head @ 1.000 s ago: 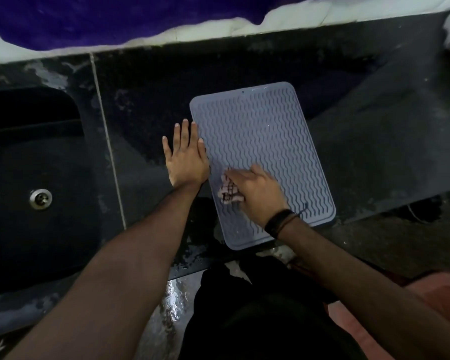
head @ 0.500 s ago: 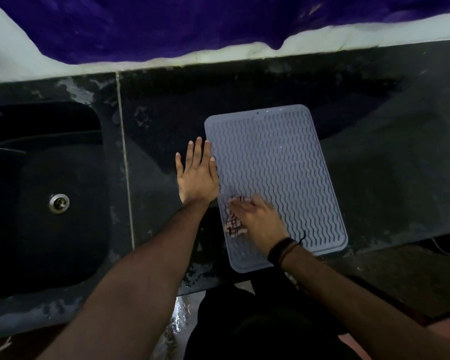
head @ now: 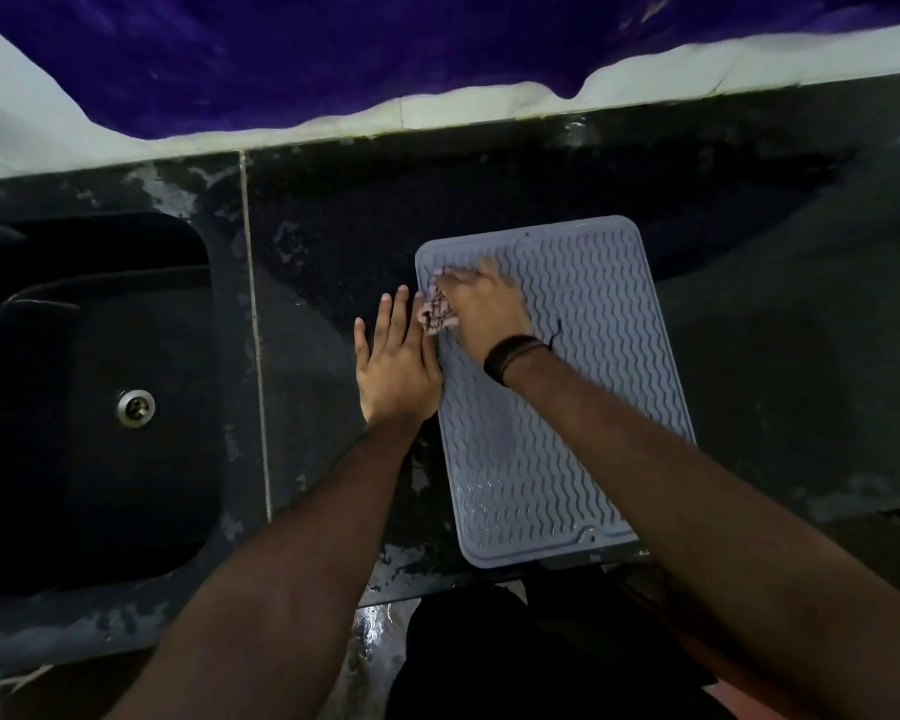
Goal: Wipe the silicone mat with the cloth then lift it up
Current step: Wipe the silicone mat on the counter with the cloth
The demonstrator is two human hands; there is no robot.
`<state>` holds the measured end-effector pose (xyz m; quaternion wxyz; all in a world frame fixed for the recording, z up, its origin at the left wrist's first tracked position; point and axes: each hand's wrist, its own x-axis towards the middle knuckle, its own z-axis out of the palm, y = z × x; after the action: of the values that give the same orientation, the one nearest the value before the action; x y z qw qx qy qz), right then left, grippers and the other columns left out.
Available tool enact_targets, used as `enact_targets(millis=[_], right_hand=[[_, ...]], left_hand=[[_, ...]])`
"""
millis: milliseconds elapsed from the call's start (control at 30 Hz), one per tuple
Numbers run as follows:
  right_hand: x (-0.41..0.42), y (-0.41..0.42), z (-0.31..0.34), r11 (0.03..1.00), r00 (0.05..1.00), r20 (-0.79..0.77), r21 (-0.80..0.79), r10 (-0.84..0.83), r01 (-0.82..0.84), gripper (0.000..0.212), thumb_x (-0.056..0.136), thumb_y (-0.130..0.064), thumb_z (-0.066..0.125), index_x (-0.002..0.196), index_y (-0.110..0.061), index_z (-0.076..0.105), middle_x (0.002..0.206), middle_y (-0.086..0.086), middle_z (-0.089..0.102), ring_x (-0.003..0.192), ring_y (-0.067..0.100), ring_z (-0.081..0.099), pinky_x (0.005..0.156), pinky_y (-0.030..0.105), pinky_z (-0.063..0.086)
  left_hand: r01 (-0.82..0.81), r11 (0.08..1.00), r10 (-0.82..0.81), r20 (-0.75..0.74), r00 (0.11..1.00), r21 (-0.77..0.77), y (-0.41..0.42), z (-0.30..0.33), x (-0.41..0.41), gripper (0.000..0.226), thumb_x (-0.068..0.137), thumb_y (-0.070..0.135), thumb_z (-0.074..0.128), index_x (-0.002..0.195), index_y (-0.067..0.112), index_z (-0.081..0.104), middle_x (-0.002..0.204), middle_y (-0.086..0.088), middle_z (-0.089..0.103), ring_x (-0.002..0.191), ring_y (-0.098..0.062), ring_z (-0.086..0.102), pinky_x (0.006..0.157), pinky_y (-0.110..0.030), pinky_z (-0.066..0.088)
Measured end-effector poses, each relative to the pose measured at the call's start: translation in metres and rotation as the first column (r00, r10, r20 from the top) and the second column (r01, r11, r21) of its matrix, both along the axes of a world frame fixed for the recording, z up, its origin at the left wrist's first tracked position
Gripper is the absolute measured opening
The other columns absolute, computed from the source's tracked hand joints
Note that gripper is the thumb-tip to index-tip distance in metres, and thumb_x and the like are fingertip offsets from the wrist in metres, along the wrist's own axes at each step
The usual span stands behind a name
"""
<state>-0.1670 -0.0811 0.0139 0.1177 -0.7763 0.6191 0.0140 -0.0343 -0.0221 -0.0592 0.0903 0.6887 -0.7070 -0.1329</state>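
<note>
The grey silicone mat (head: 567, 387) lies flat on the dark bench (head: 801, 356), its near edge at the bench's front lip. The right hand (head: 481, 304) sits on the mat's far left corner, fingers curled over a bunched, patterned cloth (head: 436, 315) and pressing it to the ribbed surface. The left hand (head: 396, 366) lies flat with straight fingers on the bench just beside the mat's left edge (its thumb side touches that edge), close against the cloth. A black band (head: 510, 356) circles the right wrist. To the left, well apart from the mat, a dark sink (head: 32, 459) is sunk into the bench, with 1 metal drain (head: 135, 406) in its floor. Purple fabric (head: 333, 49) hangs beyond the bench's back edge.
</note>
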Motion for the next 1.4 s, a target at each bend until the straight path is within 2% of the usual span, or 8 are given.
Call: enact_targets(millis=[300,467,633,733,1033,1200,1300,1400], right_hand=[[-0.026,0.067,0.013,0.989,0.995,0.081,0.126,0.065,-0.075,0.047,0.084,-0.018,0.063,0.13,-0.024,0.054,0.131,-0.003,0.058,0.124,0.024,0.042,0.102,0.04,0.04],[-0.008,-0.003,0.025,0.997,0.983,0.179,-0.066,-0.029,0.042,0.05,0.078,-0.011,0.063,0.126,-0.019,0.056,0.12,0.001,0.064,0.116,0.026,0.045,0.089,0.04,0.045],[0.019,-0.049,0.01,0.982,0.981,-0.056,-0.019,0.188,-0.189,0.045,0.089,-0.011,0.051,0.134,-0.018,0.05,0.135,-0.001,0.054,0.122,0.026,0.039,0.095,0.039,0.039],[0.002,-0.05,0.001,0.962,0.952,-0.169,-0.062,0.254,-0.268,0.039,0.091,-0.018,0.05,0.13,-0.018,0.054,0.13,0.0,0.058,0.121,0.028,0.041,0.093,0.041,0.036],[-0.065,-0.045,0.008,1.0,0.958,-0.288,-0.017,-0.007,0.002,0.047,0.078,-0.025,0.068,0.122,-0.014,0.059,0.116,0.008,0.063,0.118,0.033,0.043,0.093,0.045,0.037],[-0.001,-0.046,0.011,0.979,0.97,-0.131,-0.034,-0.205,0.202,0.029,0.087,-0.023,0.055,0.115,-0.016,0.059,0.112,0.007,0.063,0.116,0.03,0.045,0.09,0.042,0.04],[0.044,-0.04,0.011,0.996,0.995,-0.038,-0.026,-0.09,0.089,0.027,0.088,-0.022,0.051,0.113,-0.017,0.06,0.11,0.005,0.063,0.114,0.026,0.046,0.087,0.04,0.043],[0.051,-0.038,0.009,0.994,0.992,-0.104,-0.076,0.074,-0.082,0.025,0.09,-0.023,0.05,0.112,-0.017,0.061,0.11,0.004,0.064,0.114,0.025,0.046,0.087,0.039,0.042]], left_hand=[[0.038,0.999,-0.04,0.04,0.998,0.034,0.0,0.003,0.002,0.059,0.109,0.038,0.011,0.165,0.023,0.016,0.172,0.0,0.014,0.159,-0.018,0.005,0.127,-0.054,0.003],[0.054,0.997,-0.055,0.021,0.998,0.046,-0.003,0.002,0.004,0.058,0.108,0.045,0.015,0.162,0.027,0.028,0.171,-0.003,0.018,0.159,-0.019,0.007,0.127,-0.056,0.003],[0.012,1.0,-0.012,-0.009,1.0,0.019,-0.002,0.001,0.002,0.056,0.109,0.048,0.025,0.159,0.025,0.035,0.167,-0.007,0.029,0.159,-0.02,0.011,0.127,-0.054,0.003],[0.002,1.0,-0.002,-0.018,1.0,0.002,-0.001,-0.001,0.002,0.055,0.109,0.049,0.026,0.16,0.029,0.033,0.169,-0.002,0.024,0.159,-0.017,0.01,0.127,-0.052,0.0],[0.0,1.0,-0.001,-0.024,1.0,-0.02,0.0,-0.004,0.002,0.056,0.109,0.049,0.024,0.162,0.032,0.028,0.171,0.001,0.019,0.159,-0.017,0.009,0.127,-0.053,0.002],[0.021,1.0,-0.021,-0.018,1.0,-0.008,-0.001,-0.004,0.002,0.056,0.109,0.048,0.024,0.162,0.03,0.029,0.171,0.001,0.018,0.159,-0.018,0.008,0.127,-0.054,0.002],[0.033,0.999,-0.033,0.001,0.999,0.011,-0.002,-0.004,0.004,0.056,0.105,0.04,0.037,0.158,0.02,0.039,0.17,-0.003,0.022,0.159,-0.02,0.009,0.128,-0.053,0.001],[0.011,1.0,-0.01,-0.013,1.0,0.015,-0.003,-0.003,0.004,0.057,0.103,0.038,0.039,0.156,0.016,0.041,0.167,-0.007,0.03,0.158,-0.022,0.012,0.128,-0.053,0.001]])
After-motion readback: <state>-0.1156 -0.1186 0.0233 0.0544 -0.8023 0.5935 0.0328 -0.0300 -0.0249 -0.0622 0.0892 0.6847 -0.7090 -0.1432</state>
